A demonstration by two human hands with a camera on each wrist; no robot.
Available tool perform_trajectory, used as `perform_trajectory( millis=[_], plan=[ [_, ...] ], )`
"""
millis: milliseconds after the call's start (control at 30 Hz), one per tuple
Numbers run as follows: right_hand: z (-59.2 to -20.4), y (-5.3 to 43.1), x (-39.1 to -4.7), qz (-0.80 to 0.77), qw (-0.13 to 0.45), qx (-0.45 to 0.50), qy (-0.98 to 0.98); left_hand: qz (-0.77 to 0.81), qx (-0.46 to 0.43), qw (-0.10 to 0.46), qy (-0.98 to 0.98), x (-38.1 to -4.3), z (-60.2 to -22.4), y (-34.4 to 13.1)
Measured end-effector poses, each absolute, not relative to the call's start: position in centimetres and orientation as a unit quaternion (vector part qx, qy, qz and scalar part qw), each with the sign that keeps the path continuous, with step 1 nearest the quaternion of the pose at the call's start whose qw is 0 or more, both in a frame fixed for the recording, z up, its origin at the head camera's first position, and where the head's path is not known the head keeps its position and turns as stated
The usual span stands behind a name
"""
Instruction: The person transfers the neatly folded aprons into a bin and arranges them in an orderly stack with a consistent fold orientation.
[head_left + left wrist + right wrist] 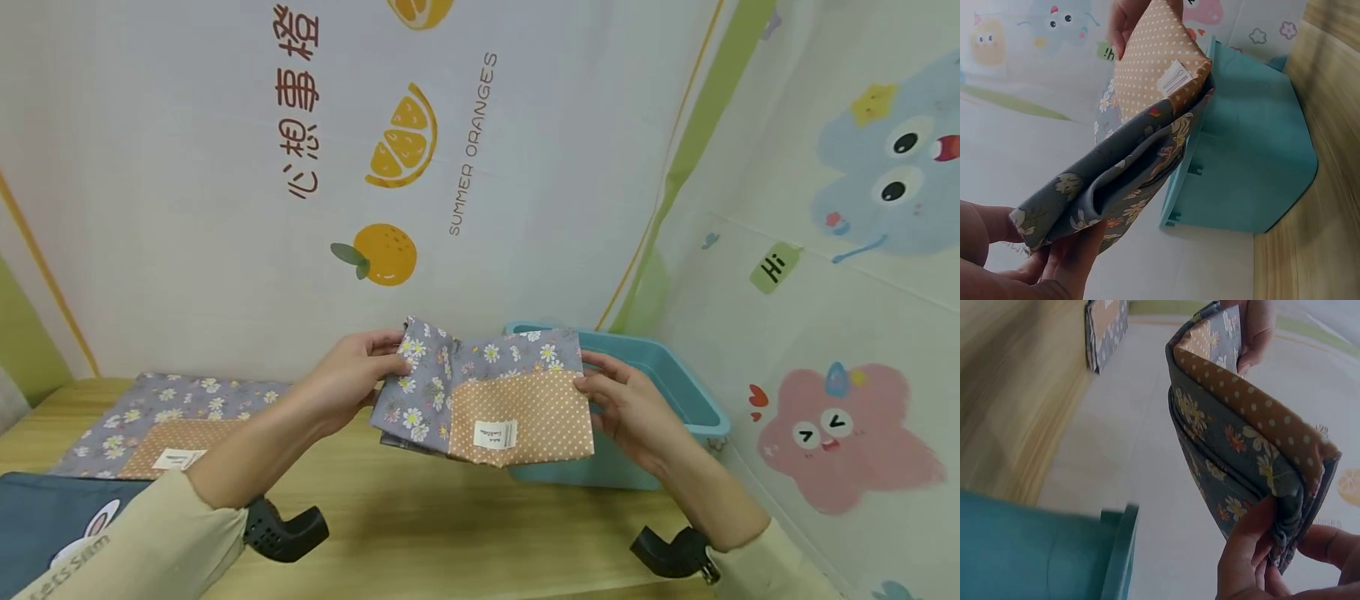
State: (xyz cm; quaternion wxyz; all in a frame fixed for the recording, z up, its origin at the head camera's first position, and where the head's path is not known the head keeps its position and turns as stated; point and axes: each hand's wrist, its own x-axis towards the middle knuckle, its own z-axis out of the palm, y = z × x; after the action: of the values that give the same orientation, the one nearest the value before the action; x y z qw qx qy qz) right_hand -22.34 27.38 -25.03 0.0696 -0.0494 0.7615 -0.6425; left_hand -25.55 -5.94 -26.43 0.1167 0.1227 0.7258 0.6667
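Observation:
Raised above the table between both hands is a folded grey-blue daisy-print cloth with a tan polka-dot panel and a small white label. My left hand pinches its left edge, thumb in front and fingers behind. At the right edge, my right hand grips it the same way. Folded layers of the cloth show from its side in the left wrist view, with the left hand at the near corner. In the right wrist view, thumb and fingers of the right hand close round the stacked layers.
Behind the right hand stands a teal plastic bin on the wooden table, against the wall. A similar folded daisy-print cloth lies at the left, partly behind my left arm. In front of it is a dark blue cloth with a cartoon print.

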Motion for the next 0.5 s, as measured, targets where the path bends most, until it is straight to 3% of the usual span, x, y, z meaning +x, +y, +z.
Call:
perform_trajectory(
  millis=[500],
  plan=[
    [-24.0, 33.7, -25.6, -0.641, 0.045, -0.005, 0.766, 0.734, 0.092, 0.104, 0.665, -28.9, -26.2, 1.0]
  ],
)
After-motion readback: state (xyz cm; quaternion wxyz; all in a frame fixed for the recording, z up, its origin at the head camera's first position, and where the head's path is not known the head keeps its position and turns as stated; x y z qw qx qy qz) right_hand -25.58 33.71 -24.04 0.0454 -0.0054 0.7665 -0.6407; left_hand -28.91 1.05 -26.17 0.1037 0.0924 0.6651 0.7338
